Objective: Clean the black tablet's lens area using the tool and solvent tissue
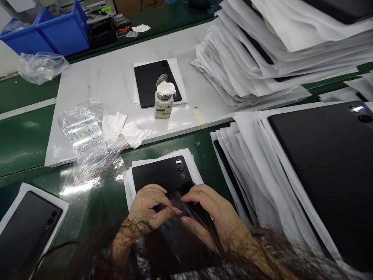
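Observation:
Both my hands are low in the middle of the view, over a black tablet-like panel (159, 175) with a camera cluster at its top corner. That panel lies on white paper sheets (189, 163). My left hand (148, 206) and my right hand (210, 210) pinch the edges of a dark, glossy plastic film (177, 237) that hangs across the panel's lower half. The film hides that part of the panel. A second black panel (26, 229) on white paper sits to my left, apart from both hands.
A white board (101, 85) on the green bench holds a bottle with a metal lid and white wipe (164, 101), another black panel (154, 83), wipes and a plastic bag (87, 132). Tall paper-interleaved stacks (305, 175) rise on the right. Blue bins (62, 33) stand behind.

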Tool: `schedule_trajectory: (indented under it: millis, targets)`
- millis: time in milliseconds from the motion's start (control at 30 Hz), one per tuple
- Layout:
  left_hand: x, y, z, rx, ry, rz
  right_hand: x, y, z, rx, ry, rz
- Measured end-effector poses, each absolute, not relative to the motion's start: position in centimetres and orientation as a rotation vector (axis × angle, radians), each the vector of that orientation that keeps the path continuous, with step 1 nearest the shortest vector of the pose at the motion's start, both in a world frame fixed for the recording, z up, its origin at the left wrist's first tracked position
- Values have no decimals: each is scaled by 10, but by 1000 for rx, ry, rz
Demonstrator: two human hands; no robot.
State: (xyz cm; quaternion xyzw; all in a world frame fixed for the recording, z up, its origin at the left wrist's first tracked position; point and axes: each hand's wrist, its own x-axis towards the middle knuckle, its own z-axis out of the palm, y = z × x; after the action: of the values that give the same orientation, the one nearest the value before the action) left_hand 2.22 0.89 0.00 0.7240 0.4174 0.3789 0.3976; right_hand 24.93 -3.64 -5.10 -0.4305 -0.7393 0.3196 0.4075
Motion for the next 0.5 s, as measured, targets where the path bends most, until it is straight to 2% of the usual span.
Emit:
schedule_trajectory:
  millis: [233,500]
  targets:
    - [23,6,9,1709,1163,819,242,-35,-47,-1040,-1790,984]
    - [21,7,9,1684,1188,877,263,-32,-43,-1070,-1699,893]
